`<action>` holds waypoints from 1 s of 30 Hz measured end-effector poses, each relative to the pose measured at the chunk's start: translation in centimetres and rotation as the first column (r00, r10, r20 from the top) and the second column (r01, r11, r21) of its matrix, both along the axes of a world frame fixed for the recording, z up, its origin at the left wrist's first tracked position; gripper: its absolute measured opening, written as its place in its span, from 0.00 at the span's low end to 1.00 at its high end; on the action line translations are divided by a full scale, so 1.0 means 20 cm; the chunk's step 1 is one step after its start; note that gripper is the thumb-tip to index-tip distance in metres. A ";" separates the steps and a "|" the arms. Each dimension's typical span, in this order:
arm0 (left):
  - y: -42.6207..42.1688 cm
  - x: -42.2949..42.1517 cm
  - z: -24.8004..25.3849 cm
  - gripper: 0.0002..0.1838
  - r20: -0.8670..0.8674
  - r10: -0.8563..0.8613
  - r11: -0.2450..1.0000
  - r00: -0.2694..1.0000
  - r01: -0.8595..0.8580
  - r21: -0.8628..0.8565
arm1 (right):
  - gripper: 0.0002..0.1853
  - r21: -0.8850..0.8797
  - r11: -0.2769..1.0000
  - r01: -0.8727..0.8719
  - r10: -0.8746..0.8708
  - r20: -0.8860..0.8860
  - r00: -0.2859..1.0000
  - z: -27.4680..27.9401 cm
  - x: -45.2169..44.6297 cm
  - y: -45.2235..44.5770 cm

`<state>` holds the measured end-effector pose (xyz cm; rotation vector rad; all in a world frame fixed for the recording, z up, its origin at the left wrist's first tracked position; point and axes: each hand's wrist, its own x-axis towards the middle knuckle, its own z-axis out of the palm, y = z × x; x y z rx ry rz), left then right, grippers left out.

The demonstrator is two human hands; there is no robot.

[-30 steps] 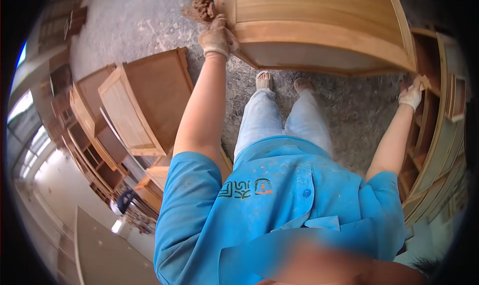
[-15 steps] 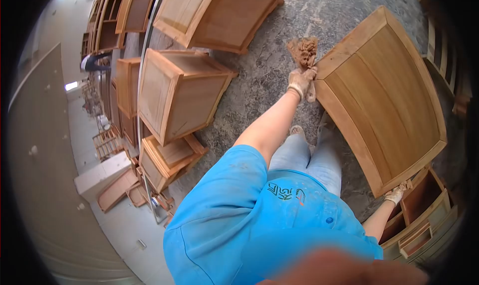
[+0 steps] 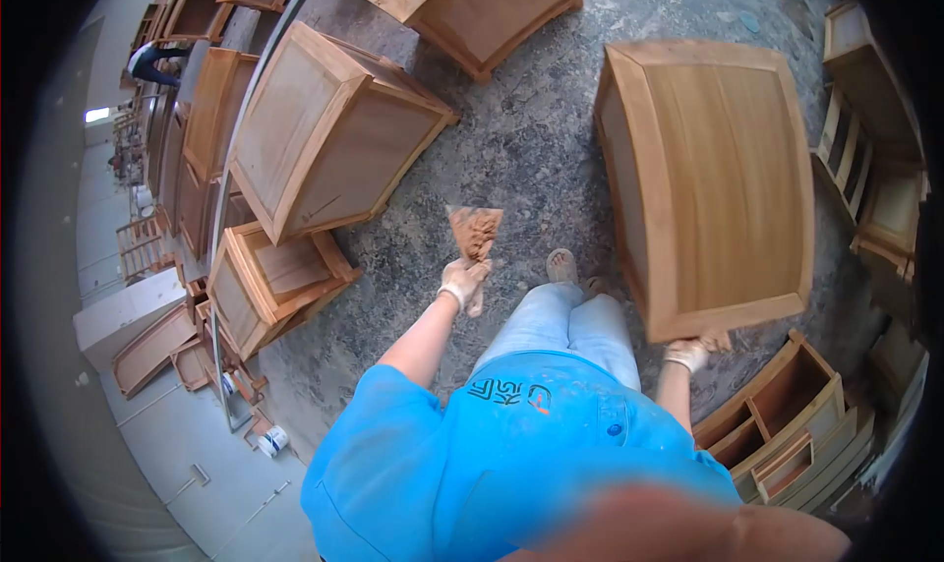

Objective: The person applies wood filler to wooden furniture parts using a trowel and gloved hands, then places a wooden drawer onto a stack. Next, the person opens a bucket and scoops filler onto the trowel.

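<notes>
The cabinet (image 3: pixel 723 188) sat in the right half of my view, just past the wearer's feet, its framed wooden top turned up toward my camera and one pale side panel showing on the left. At its near edge I had the right hand (image 3: pixel 686 354), in a pale glove, with something brown by its fingertips; I could not tell whether it gripped the edge or only touched it. The left hand (image 3: pixel 464 283), gloved too, was closed around a blade (image 3: pixel 458 218), well apart from the cabinet and out over the mottled floor (image 3: pixel 516 139). Brown putty (image 3: pixel 479 235) lay heaped on the blade.

Below the right hand I saw a drawer unit (image 3: pixel 777 419) with open compartments. Across the floor to the left stood a second cabinet (image 3: pixel 339 134), with a smaller one (image 3: pixel 280 279) near it. A metal rail (image 3: pixel 227 174) ran past both, and a white bucket (image 3: pixel 272 441) lay farther down. At the upper left another person (image 3: pixel 157 63) bent over some furniture.
</notes>
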<state>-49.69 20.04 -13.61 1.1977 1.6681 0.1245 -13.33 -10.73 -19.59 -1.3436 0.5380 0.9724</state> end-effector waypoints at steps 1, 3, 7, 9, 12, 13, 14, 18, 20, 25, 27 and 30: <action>-0.02 -0.05 -0.04 0.17 0.012 0.036 0.999 0.999 -0.036 -0.023 | 0.10 0.020 0.999 -0.043 0.044 -0.037 0.998 0.05 -0.11 0.08; -0.05 -0.13 -0.07 0.16 0.061 0.108 0.991 0.992 -0.103 -0.081 | 0.11 0.057 0.988 -0.147 0.152 -0.092 0.984 0.22 -0.31 0.22; -0.07 -0.12 -0.11 0.16 0.201 0.204 0.966 0.958 -0.163 -0.203 | 0.16 0.267 0.850 -0.454 0.425 0.161 0.891 0.69 -0.38 0.45; -0.08 -0.02 -0.13 0.16 0.282 0.229 0.953 0.932 -0.155 -0.262 | 0.18 0.197 0.843 -0.500 0.362 0.480 0.799 0.54 -0.27 0.42; -0.14 0.15 -0.15 0.16 0.397 0.256 0.936 0.881 -0.125 -0.328 | 0.20 0.371 0.920 -0.123 0.035 0.236 0.971 0.48 -0.02 0.39; -0.17 0.19 -0.15 0.16 0.428 0.264 0.932 0.864 -0.113 -0.346 | 0.19 0.153 0.944 -0.292 0.189 0.477 0.858 0.44 0.11 0.35; -0.19 0.24 -0.15 0.16 0.455 0.277 0.926 0.846 -0.109 -0.361 | 0.18 -0.121 0.924 -0.363 0.352 0.642 0.681 0.40 0.25 0.30; -0.26 0.36 -0.15 0.17 0.523 0.394 0.898 0.756 -0.195 -0.394 | 0.17 -0.009 0.984 -0.178 0.173 0.286 0.942 0.33 0.75 0.41; -0.31 0.38 -0.15 0.17 0.541 0.489 0.865 0.684 -0.299 -0.404 | 0.16 -0.011 0.967 -0.253 0.249 0.215 0.944 0.30 0.94 0.53; -0.63 0.52 -0.07 0.19 0.563 0.740 0.654 0.368 -0.591 -0.472 | 0.15 -0.044 0.848 -0.528 0.529 0.110 0.841 0.26 1.31 0.85; -0.77 0.61 -0.07 0.20 0.568 0.791 0.558 0.225 -0.646 -0.521 | 0.15 -0.047 0.783 -0.620 0.622 0.064 0.780 0.20 1.37 0.99; -0.90 0.72 -0.07 0.20 0.557 0.818 0.477 0.145 -0.712 -0.516 | 0.14 -0.028 0.678 -0.734 0.734 -0.001 0.679 0.11 1.36 1.17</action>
